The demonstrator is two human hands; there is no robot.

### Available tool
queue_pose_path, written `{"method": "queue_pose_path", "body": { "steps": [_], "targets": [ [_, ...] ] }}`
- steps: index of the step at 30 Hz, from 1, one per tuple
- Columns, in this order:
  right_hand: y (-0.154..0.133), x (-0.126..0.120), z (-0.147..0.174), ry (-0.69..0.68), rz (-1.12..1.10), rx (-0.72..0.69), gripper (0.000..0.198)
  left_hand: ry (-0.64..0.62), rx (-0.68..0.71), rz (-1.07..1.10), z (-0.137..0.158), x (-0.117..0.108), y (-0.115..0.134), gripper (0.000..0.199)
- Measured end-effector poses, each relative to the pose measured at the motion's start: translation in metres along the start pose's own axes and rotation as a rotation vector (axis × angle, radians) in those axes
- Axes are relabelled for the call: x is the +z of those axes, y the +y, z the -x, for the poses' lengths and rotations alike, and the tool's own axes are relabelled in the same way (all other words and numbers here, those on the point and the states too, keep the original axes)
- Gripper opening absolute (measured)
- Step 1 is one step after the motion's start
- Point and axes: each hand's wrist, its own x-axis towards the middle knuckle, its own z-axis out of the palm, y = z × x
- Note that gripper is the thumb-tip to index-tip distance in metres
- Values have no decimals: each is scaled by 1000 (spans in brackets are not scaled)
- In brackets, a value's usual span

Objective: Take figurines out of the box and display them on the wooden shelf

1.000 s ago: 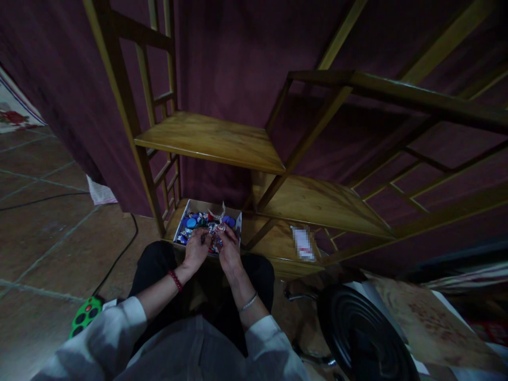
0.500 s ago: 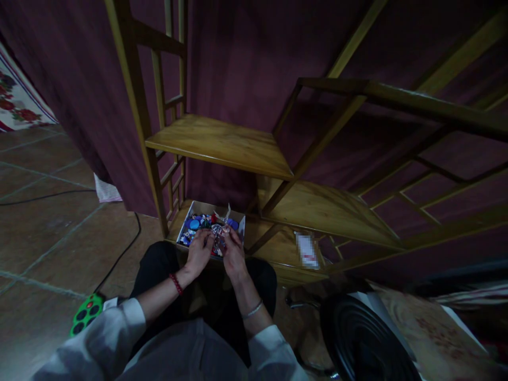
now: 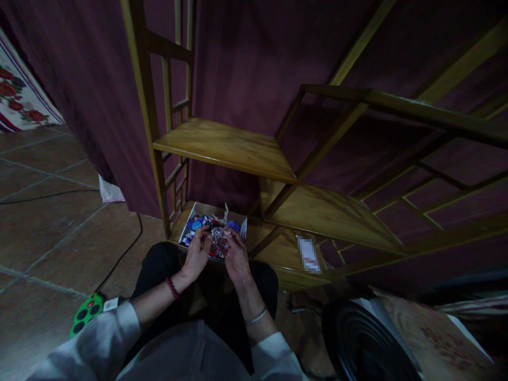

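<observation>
Monitoring remotely: right hand (image 3: 238,259) pinches shiny tangle (image 3: 218,233) over open box (image 3: 239,218); left hand (image 3: 197,257) curled beside it, can't tell if gripping. I judge fingertip-handling step; next move calls for steady pinch.

The left hand (image 3: 197,255) and right hand (image 3: 238,259) have drawn slightly apart around the shiny clear bundle (image 3: 218,235).

The wooden shelf (image 3: 283,250) beneath the fingers (image 3: 235,241) carries an open box (image 3: 234,217) with white outer sides, lying under and just beyond them, and, well to their right, a white packet (image 3: 308,254) whose face is blurred.
</observation>
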Motion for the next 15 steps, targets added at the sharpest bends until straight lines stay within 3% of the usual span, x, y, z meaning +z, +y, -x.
{"method": "queue_pose_path", "body": {
  "steps": [5, 15],
  "targets": [
    [3, 0, -2, -16, -8, 28, 21, -15, -56, 19, -4, 0, -2, 35],
    [9, -6, -11, 43, 27, 33, 23, -77, -188, 288, -4, 4, 8, 39]
  ]
}}
